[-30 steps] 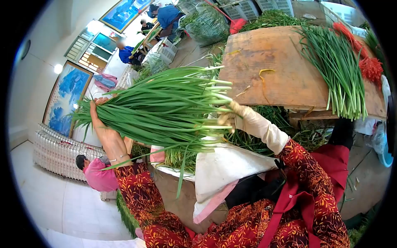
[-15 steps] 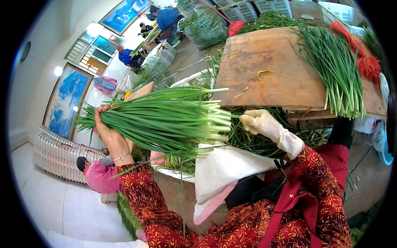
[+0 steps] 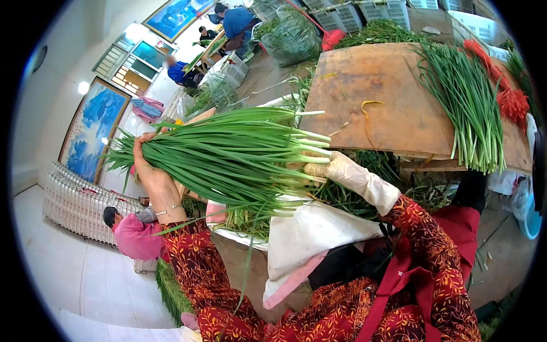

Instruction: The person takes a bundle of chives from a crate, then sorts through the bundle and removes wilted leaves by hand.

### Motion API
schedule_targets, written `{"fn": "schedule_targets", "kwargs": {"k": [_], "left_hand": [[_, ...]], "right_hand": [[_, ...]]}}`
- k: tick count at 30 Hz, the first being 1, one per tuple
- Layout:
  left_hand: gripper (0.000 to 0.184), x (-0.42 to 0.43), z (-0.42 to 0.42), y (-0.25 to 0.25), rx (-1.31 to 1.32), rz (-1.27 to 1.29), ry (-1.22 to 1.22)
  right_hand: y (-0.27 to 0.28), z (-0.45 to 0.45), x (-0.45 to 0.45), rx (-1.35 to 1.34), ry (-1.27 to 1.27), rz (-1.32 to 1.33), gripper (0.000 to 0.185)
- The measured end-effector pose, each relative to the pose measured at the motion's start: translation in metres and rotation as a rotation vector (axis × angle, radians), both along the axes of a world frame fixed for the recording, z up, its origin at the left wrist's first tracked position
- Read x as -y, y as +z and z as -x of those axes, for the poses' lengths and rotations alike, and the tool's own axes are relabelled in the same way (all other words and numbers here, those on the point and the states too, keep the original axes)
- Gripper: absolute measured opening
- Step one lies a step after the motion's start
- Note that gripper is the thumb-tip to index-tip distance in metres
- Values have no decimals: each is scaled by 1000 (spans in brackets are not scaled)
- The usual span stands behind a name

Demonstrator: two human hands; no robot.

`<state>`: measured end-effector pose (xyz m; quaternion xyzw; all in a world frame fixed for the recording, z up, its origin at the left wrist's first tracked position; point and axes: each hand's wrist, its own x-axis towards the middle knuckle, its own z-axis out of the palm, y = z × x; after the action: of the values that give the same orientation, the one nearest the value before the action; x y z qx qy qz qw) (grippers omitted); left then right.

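A big bunch of garlic chives (image 3: 222, 154) stretches sideways in front of me, white stem ends to the right. My bare left hand (image 3: 149, 138) is closed round its leafy end. My right hand (image 3: 326, 169), in a pale glove, has its fingers bent closed at the white stem ends. Which stems it pinches is partly hidden. Under the stems is a white sheet (image 3: 319, 228) over my lap. Another bunch of chives (image 3: 470, 114) lies on the wooden board (image 3: 382, 85), stems toward me.
Red twine (image 3: 511, 105) lies at the board's right. A yellow strip (image 3: 371, 104) rests on the board. Loose leaves (image 3: 364, 199) fill the space below it. Crates (image 3: 336, 17) and a filled plastic bag (image 3: 292, 37) stand behind. A person in pink (image 3: 138, 233) sits at left; others work farther back.
My right hand has moved left, from just beyond the stem ends to against them. The thin strand it held out is no longer visible. My left hand keeps hold of the bunch.
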<state>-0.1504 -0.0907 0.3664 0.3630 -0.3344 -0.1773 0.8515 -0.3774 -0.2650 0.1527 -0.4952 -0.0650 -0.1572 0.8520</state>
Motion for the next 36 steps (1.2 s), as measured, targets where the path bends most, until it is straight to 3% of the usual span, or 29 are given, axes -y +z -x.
{"fn": "schedule_targets", "kwargs": {"k": [2, 4, 8, 10, 11, 14, 18, 20, 22, 32, 36], "left_hand": [[16, 3, 4, 0, 35, -26, 29], [16, 7, 10, -4, 50, -60, 108], [14, 11, 11, -5, -2, -55, -85], [13, 17, 20, -4, 46, -79, 156], [13, 18, 25, -4, 70, -92, 278], [13, 7, -1, -5, 39, -4, -86], [13, 6, 1, -4, 41, 2, -11], [13, 7, 5, -3, 50, -7, -37], [13, 8, 10, -1, 48, -10, -38], [12, 19, 52, 6, 141, -8, 50], [13, 19, 60, 7, 198, -25, 28]], "right_hand": [[7, -7, -2, 168, 9, -39, 40], [11, -8, -8, 112, -63, -107, 33], [7, 0, 2, 35, -62, -64, 30], [8, 10, 6, -1, -102, -27, 27], [-7, 7, 14, -62, -8, -18, 28], [-13, 8, 9, -49, -164, -44, 34], [-3, 16, 10, -39, -27, -142, 38], [-1, 13, 6, -102, -44, -56, 41], [-1, 7, 6, -39, -73, -180, 42], [3, 19, 4, -87, -82, -166, 39], [3, 17, 0, -156, -211, -150, 36]]}}
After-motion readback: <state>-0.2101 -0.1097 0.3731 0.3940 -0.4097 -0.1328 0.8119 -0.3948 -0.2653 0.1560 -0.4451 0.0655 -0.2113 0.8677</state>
